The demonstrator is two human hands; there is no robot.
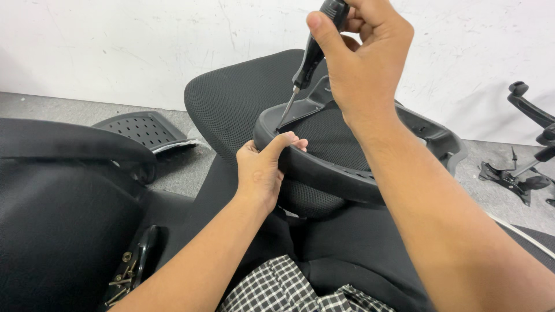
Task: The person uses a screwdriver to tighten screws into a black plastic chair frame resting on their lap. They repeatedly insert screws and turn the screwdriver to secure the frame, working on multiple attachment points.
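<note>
We're driving a screw: right hand (361, 55) grips the screwdriver (306, 63), left hand (263, 170) clamps the headrest frame (329, 173); next needs steady downward pressure.

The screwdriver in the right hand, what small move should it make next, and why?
Probably a steady turn with downward pressure. The screwdriver tip already sits in the corner of the black plastic frame, the right hand grips its handle from above, and the left hand braces the frame's rim.
</note>
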